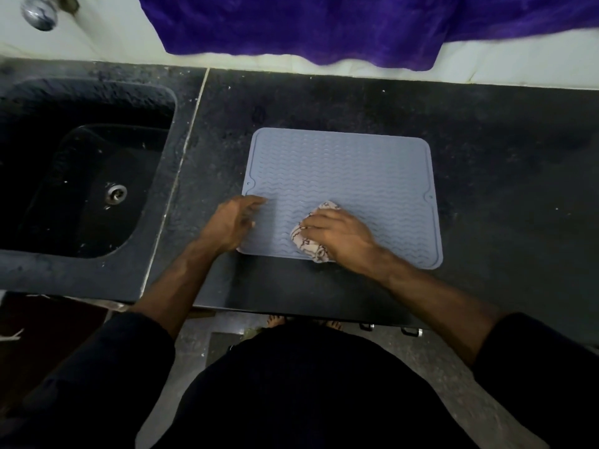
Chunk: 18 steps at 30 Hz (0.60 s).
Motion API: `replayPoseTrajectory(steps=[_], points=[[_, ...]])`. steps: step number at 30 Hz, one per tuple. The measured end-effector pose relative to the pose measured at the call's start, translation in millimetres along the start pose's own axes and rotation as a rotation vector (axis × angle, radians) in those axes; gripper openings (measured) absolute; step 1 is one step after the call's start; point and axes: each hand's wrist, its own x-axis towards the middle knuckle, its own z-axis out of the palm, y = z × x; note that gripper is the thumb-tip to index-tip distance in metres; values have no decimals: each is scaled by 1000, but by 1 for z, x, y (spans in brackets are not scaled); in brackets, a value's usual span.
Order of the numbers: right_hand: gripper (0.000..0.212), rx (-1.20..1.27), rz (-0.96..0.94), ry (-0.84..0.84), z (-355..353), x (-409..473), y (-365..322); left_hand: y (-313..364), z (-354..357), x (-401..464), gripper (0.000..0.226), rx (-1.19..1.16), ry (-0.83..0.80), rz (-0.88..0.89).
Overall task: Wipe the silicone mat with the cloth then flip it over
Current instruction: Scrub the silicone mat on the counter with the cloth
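Two hands work on a blue-grey silicone mat (343, 176) that lies flat, ridged side up, on the dark speckled table (486, 140). The right hand (340, 236) lies palm down on a crumpled white cloth with dark markings (308, 244), its fingers bent over the top of the cloth and pressing it against the near part of the mat; the cloth shows beyond the fingertips and under the heel of the hand, where it reaches the mat's near edge. The left hand (231, 222) rests at the mat's near left corner with its fingers straight and loosely spread, their tips on the wavy ridges, holding nothing. The two hands are near each other, a strip of bare mat between them. Most of the mat stretches away beyond and to the right of the right hand. Well to the left of the left hand sits a black sink (48, 157) with a metal drain (115, 193). Far beyond both hands a purple fabric (324, 24) hangs over the pale wall (113, 34) behind the table, and a chrome fitting (39, 12) shows above the sink.
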Motion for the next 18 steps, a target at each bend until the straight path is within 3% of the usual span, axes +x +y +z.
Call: replayPoseTrajectory(steps=[2, 4, 10, 12, 15, 18], points=[[37, 1, -5, -71, 5, 1, -5, -6, 1, 1, 53, 93, -10, 20], [25, -12, 26, -71, 3, -12, 1, -11, 3, 3, 54, 147, -19, 41], [30, 16, 233, -174, -19, -34, 15, -11, -1, 7, 58, 197, -44, 34], [29, 63, 284, -116, -21, -22, 10, -10, -3, 9, 56, 196, -63, 30], [28, 70, 166, 45, -7, 1, -5, -9, -10, 13, 54, 180, -86, 12], [38, 65, 69, -17, 10, 15, -22, -8, -15, 19, 54, 167, -137, 0]])
